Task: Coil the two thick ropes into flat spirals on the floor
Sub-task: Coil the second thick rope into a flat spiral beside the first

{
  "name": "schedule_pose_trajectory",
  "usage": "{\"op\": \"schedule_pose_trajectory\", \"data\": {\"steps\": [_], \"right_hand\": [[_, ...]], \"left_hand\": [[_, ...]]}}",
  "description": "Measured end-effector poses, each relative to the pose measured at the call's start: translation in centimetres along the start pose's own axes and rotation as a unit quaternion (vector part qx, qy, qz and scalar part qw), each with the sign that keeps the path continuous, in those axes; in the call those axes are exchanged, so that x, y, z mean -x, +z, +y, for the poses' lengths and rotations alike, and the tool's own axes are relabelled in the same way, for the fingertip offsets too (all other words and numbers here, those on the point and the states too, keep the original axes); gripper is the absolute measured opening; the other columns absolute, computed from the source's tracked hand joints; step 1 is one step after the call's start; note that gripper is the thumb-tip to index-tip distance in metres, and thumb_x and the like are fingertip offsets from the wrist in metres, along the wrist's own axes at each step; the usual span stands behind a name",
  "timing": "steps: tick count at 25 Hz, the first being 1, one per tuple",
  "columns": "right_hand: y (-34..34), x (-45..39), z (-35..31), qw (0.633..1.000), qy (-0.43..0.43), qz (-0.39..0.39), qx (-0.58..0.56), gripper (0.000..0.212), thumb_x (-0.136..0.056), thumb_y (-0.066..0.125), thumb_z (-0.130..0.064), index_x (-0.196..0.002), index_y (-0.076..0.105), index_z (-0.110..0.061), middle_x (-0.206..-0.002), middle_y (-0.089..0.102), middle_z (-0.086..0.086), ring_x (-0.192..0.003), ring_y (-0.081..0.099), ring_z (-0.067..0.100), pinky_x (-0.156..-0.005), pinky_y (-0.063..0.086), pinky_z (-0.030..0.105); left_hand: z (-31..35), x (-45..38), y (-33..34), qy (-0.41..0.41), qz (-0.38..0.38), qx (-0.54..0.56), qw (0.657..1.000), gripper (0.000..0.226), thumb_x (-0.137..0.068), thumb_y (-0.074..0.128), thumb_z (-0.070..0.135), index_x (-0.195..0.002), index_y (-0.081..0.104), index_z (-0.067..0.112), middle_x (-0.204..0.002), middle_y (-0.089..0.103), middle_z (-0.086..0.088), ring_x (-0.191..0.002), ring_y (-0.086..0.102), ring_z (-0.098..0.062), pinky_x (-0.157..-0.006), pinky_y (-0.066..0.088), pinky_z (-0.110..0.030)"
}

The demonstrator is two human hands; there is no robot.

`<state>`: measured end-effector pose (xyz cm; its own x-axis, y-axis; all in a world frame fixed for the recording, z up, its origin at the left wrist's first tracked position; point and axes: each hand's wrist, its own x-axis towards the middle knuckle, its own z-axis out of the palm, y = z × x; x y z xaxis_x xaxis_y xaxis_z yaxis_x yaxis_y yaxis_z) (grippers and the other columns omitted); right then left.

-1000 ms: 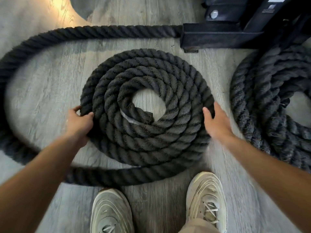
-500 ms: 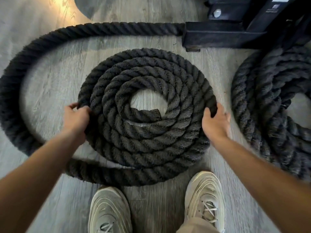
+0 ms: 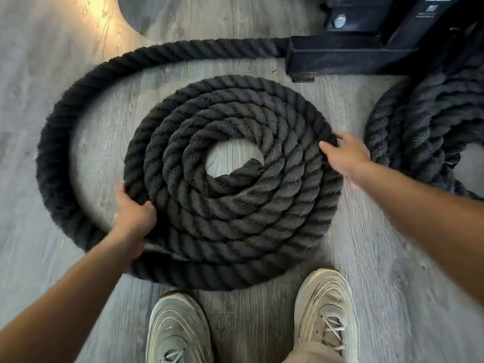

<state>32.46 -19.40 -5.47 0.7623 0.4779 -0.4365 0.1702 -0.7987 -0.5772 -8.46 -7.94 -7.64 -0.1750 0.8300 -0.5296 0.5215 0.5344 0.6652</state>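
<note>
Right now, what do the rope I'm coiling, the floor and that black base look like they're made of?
Rope: thick twisted fibre, dark and matte with a fuzzy surface; synthetic or natural, I cannot tell. Floor: grey wood-grain planks, likely vinyl or laminate. Black base: looks like painted metal, square-edged, with a bolt.

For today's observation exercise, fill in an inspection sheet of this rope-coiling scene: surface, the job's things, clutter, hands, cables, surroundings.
Surface: grey wood-grain floor, with a bright patch of light at top left.
Job's things: centre coil, a flat spiral with an open middle; its loose tail loops round the left side to the black frame. Second coil at right, cut off by the picture edge.
Clutter: nothing seen.
Hands: left hand grips the centre coil's lower left rim; right hand rests on its right rim, fingers fairly straight.
Cables: nothing seen.
Surroundings: black frame at top right; two pale shoes below the coil.
</note>
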Motion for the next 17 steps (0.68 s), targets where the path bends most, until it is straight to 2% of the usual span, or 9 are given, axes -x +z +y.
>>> {"op": "schedule_pose_trajectory", "data": {"steps": [2, 3, 4, 6, 8, 10, 12, 15, 17], "right_hand": [[-0.6, -2.3, -2.1, 1.000, -0.012, 0.005, 0.028, 0.046, -0.092, 0.065, -0.046, -0.130, 0.063, -0.021, -0.130, 0.066, 0.006, -0.117, 0.060, 0.029, -0.098, 0.048, 0.032], [-0.4, -2.6, -2.4, 0.998, -0.025, 0.007, 0.049, 0.043, -0.093, 0.063, -0.044, -0.128, 0.064, -0.020, -0.128, 0.067, 0.007, -0.115, 0.061, 0.030, -0.096, 0.048, 0.031], [0.0, -2.2, -2.2, 0.997, -0.042, 0.013, 0.062, 0.043, -0.094, 0.060, -0.042, -0.132, 0.061, -0.021, -0.130, 0.065, 0.007, -0.116, 0.060, 0.031, -0.095, 0.048, 0.032], [1.0, 0.6, -0.1, 0.996, -0.057, 0.036, 0.055, 0.051, -0.098, 0.053, -0.042, -0.146, 0.046, -0.029, -0.141, 0.055, 0.005, -0.119, 0.056, 0.029, -0.095, 0.046, 0.034], [2.1, 5.3, 3.6, 0.998, -0.016, 0.058, 0.004, 0.054, -0.099, 0.049, -0.048, -0.149, 0.038, -0.031, -0.143, 0.049, 0.006, -0.110, 0.054, 0.028, -0.086, 0.044, 0.036], [3.0, 10.1, 6.9, 0.998, 0.022, 0.042, -0.029, 0.060, -0.098, 0.046, -0.057, -0.147, 0.039, -0.022, -0.141, 0.048, 0.010, -0.110, 0.053, 0.029, -0.084, 0.044, 0.037], [3.6, 12.3, 8.9, 0.999, 0.018, 0.002, -0.029, 0.068, -0.097, 0.044, -0.061, -0.150, 0.033, -0.021, -0.146, 0.048, 0.008, -0.125, 0.052, 0.032, -0.097, 0.047, 0.044], [3.2, 10.7, 8.5, 0.998, 0.033, -0.049, -0.011, 0.068, -0.099, 0.041, -0.058, -0.153, 0.025, -0.021, -0.151, 0.044, 0.010, -0.133, 0.048, 0.036, -0.102, 0.047, 0.054], [2.8, 8.0, 7.6, 0.998, 0.041, -0.046, -0.005, 0.065, -0.100, 0.041, -0.055, -0.155, 0.025, -0.023, -0.155, 0.041, 0.007, -0.138, 0.043, 0.035, -0.106, 0.044, 0.055]], "left_hand": [[-1.1, 2.7, 0.4, -0.095, -0.037, 0.071, 0.992, 0.067, -0.091, 0.060, 0.017, -0.139, 0.025, 0.049, -0.115, 0.056, 0.001, -0.097, 0.062, -0.029, -0.065, 0.058, -0.061], [-1.2, 3.2, 0.5, -0.111, -0.044, 0.092, 0.989, 0.066, -0.090, 0.063, 0.017, -0.137, 0.028, 0.046, -0.111, 0.057, 0.003, -0.094, 0.061, -0.026, -0.061, 0.059, -0.057], [-0.9, 3.1, 0.5, -0.105, -0.039, 0.091, 0.989, 0.067, -0.087, 0.066, 0.019, -0.137, 0.030, 0.043, -0.113, 0.058, 0.002, -0.095, 0.061, -0.024, -0.063, 0.059, -0.053], [0.1, 1.0, -0.1, -0.061, -0.003, 0.056, 0.997, 0.075, -0.081, 0.071, 0.029, -0.143, 0.030, 0.036, -0.126, 0.058, -0.006, -0.107, 0.061, -0.027, -0.081, 0.057, -0.051], [2.1, -1.9, -0.5, -0.010, 0.005, 0.037, 0.999, 0.075, -0.083, 0.068, 0.029, -0.148, 0.031, 0.032, -0.137, 0.053, -0.009, -0.118, 0.058, -0.028, -0.097, 0.051, -0.048], [4.3, -4.5, -0.6, 0.044, -0.030, -0.012, 0.999, 0.064, -0.093, 0.061, 0.024, -0.150, 0.033, 0.033, -0.135, 0.054, -0.004, -0.114, 0.057, -0.024, -0.094, 0.049, -0.038], [5.7, -6.6, -0.7, 0.093, -0.048, -0.083, 0.991, 0.057, -0.098, 0.053, 0.020, -0.149, 0.035, 0.036, -0.133, 0.057, -0.007, -0.111, 0.057, -0.024, -0.093, 0.047, -0.036], [5.4, -7.9, -0.8, 0.138, -0.033, -0.155, 0.978, 0.054, -0.099, 0.051, 0.018, -0.148, 0.038, 0.036, -0.136, 0.058, -0.011, -0.115, 0.056, -0.028, -0.095, 0.045, -0.036], [4.4, -6.9, -0.8, 0.121, -0.011, -0.148, 0.981, 0.056, -0.096, 0.051, 0.021, -0.147, 0.036, 0.038, -0.139, 0.055, -0.015, -0.119, 0.055, -0.033, -0.096, 0.047, -0.039]]}}
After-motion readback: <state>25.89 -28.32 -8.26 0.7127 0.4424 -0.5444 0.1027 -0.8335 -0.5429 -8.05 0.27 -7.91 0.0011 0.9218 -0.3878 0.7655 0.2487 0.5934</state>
